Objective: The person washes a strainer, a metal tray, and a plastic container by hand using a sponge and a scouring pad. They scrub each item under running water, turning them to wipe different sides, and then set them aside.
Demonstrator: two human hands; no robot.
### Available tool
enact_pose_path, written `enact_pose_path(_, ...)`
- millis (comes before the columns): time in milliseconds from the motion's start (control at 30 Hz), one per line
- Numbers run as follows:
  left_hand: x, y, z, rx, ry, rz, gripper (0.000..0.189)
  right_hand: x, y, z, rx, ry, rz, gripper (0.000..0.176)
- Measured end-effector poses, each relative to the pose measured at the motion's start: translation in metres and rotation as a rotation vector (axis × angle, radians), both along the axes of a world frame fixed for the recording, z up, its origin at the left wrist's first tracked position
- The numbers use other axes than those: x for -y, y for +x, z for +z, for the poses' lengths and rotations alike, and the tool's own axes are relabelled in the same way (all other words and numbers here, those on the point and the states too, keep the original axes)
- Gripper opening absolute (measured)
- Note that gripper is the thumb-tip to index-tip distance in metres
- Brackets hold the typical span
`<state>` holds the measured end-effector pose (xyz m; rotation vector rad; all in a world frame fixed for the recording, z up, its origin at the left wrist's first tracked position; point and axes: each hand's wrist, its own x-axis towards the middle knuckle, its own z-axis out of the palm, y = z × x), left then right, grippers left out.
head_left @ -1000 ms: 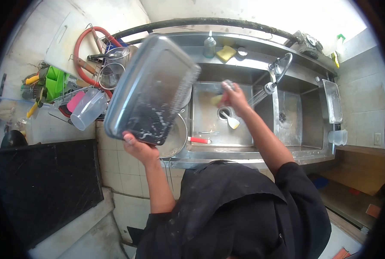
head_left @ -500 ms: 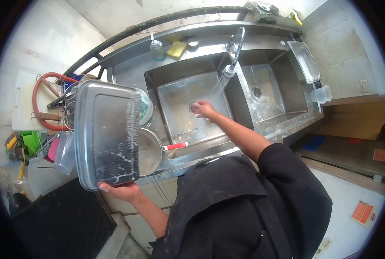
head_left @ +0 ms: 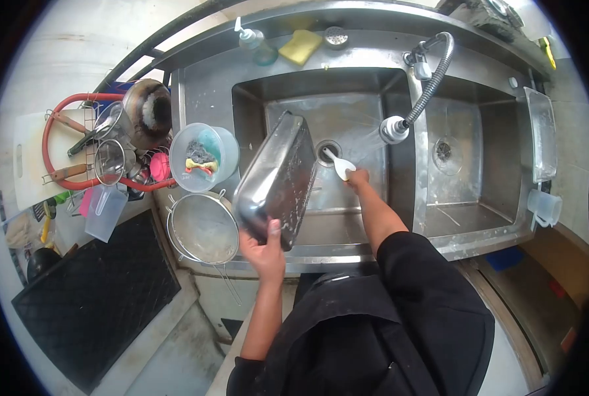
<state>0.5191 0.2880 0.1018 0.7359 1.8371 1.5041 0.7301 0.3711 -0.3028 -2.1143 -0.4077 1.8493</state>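
Note:
My left hand (head_left: 265,254) grips the near end of a deep stainless steel pan (head_left: 284,178), thumb on its side. The pan is tilted on edge over the left part of the large sink (head_left: 317,221), with white suds on its underside. My right hand (head_left: 356,178) reaches into this sink, closed on the broad end of a white spoon-shaped utensil (head_left: 337,162). The utensil's narrow end points at the drain (head_left: 327,152). Close by, water sprays from the faucet head (head_left: 394,130).
Left of the sink stand a plastic tub (head_left: 232,155) with scrubbers and a mesh strainer (head_left: 205,228). A wire rack there holds a pot (head_left: 147,112) and sieves. Behind the sink are a soap bottle (head_left: 257,46) and yellow sponge (head_left: 301,46). A smaller sink (head_left: 466,181) lies right.
The pan has swung right from beside the counter to over the sink and turned on edge. My right hand, earlier blurred at the drain, now shows the white utensil. The view has shifted.

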Motion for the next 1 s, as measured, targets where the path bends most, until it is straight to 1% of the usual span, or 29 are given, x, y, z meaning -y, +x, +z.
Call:
enact_pose_path(33, -0.006, 0.008, -0.006, -0.003, -0.019, -0.047, 0.032, -0.005, 0.001, -0.002, -0.006, -0.004, 0.002, 0.047)
enact_pose_path(100, -0.017, 0.024, -0.017, -0.018, -0.071, -0.127, 0.028, -0.018, 0.008, 0.020, -0.036, 0.040, -0.123, 0.039)
enact_pose_path(133, -0.023, 0.028, -0.026, -0.034, -0.098, -0.160, 0.026, -0.029, 0.010, 0.035, -0.039, 0.047, -0.122, 0.039)
enact_pose_path(167, -0.024, 0.026, -0.052, -0.102, -0.083, -0.224, 0.025, -0.043, 0.015, 0.053, -0.248, -0.004, -0.374, 0.035)
enact_pose_path(200, -0.033, 0.029, -0.062, -0.094, -0.069, -0.218, 0.025, -0.056, 0.024, 0.068, -0.455, -0.056, -0.619, 0.031)
enact_pose_path(233, -0.043, 0.032, -0.068, -0.233, -0.219, -0.346, 0.024, -0.066, 0.031, 0.080, -0.446, -0.048, -0.606, 0.031)
enact_pose_path(267, -0.051, 0.035, -0.077, -0.373, -0.374, -0.464, 0.025, -0.076, 0.035, 0.089, -0.541, 0.054, -0.627, 0.032)
enact_pose_path(300, -0.058, 0.040, -0.095, -0.486, -0.330, -0.501, 0.026, -0.087, 0.033, 0.094, -0.642, 0.147, -0.637, 0.034)
enact_pose_path(333, -0.062, 0.046, -0.115, -0.604, -0.298, -0.529, 0.028, -0.102, 0.049, 0.072, -0.923, -0.108, -0.777, 0.029)
enact_pose_path(367, -0.065, 0.053, -0.133, -0.685, -0.298, -0.555, 0.028, -0.113, 0.066, 0.031, -1.181, -0.132, -0.695, 0.026)
enact_pose_path(400, -0.071, 0.062, -0.148, -0.768, -0.297, -0.586, 0.028, -0.122, 0.072, 0.000, -1.439, -0.157, -0.611, 0.024)
enact_pose_path(433, -0.076, 0.069, -0.154, -0.780, -0.348, -0.632, 0.028, -0.131, 0.066, 0.005, -1.250, -0.091, -0.714, 0.018)
enact_pose_path(467, -0.077, 0.076, -0.160, -0.788, -0.400, -0.684, 0.028, -0.139, 0.067, 0.034, -1.494, -0.139, -0.629, 0.014)
enact_pose_path(500, -0.075, 0.082, -0.169, -0.788, -0.413, -0.668, 0.028, -0.148, 0.067, 0.065, -1.721, -0.184, -0.503, 0.017)
enact_pose_path(533, -0.073, 0.088, -0.180, -0.799, -0.398, -0.695, 0.026, -0.152, 0.066, 0.079, -1.570, -0.137, -0.488, 0.022)
enact_pose_path(600, -0.068, 0.098, -0.198, -0.798, -0.381, -0.732, 0.025, -0.144, 0.063, 0.115, -1.372, -0.008, -0.609, 0.022)
enact_pose_path(633, -0.066, 0.105, -0.205, -0.805, -0.332, -0.749, 0.023, -0.138, 0.064, 0.132, -1.361, -0.004, -0.614, 0.022)
enact_pose_path(700, -0.064, 0.119, -0.223, -0.802, -0.265, -0.769, 0.021, -0.127, 0.067, 0.163, -1.371, -0.311, -0.678, 0.017)
enact_pose_path(733, -0.062, 0.126, -0.235, -0.795, -0.289, -0.788, 0.018, -0.116, 0.066, 0.175, -1.324, -0.181, -0.558, 0.014)
enact_pose_path(800, -0.061, 0.136, -0.260, -0.781, -0.307, -0.805, 0.016, -0.102, 0.069, 0.199, -1.109, -0.080, -0.548, 0.015)
enact_pose_path(833, -0.060, 0.138, -0.274, -0.742, -0.311, -0.887, 0.015, -0.097, 0.069, 0.208, -1.104, -0.072, -0.546, 0.015)
enact_pose_path(867, -0.061, 0.141, -0.282, -0.704, -0.315, -0.969, 0.015, -0.092, 0.071, 0.215, -0.799, 0.098, -0.382, 0.014)
enact_pose_path(900, -0.064, 0.143, -0.285, -0.701, -0.305, -0.970, 0.015, -0.088, 0.071, 0.226, -0.489, 0.258, -0.217, 0.016)
enact_pose_path(933, -0.068, 0.144, -0.287, -0.630, -0.444, -1.072, 0.016, -0.086, 0.074, 0.237, -0.483, 0.264, -0.218, 0.016)
enact_pose_path(967, -0.072, 0.145, -0.289, -0.556, -0.584, -1.171, 0.019, -0.085, 0.075, 0.254, -0.344, 0.362, -0.076, 0.018)
enact_pose_path(1000, -0.078, 0.147, -0.290, -0.557, -0.576, -1.173, 0.019, -0.083, 0.077, 0.265, -0.203, 0.457, 0.067, 0.021)
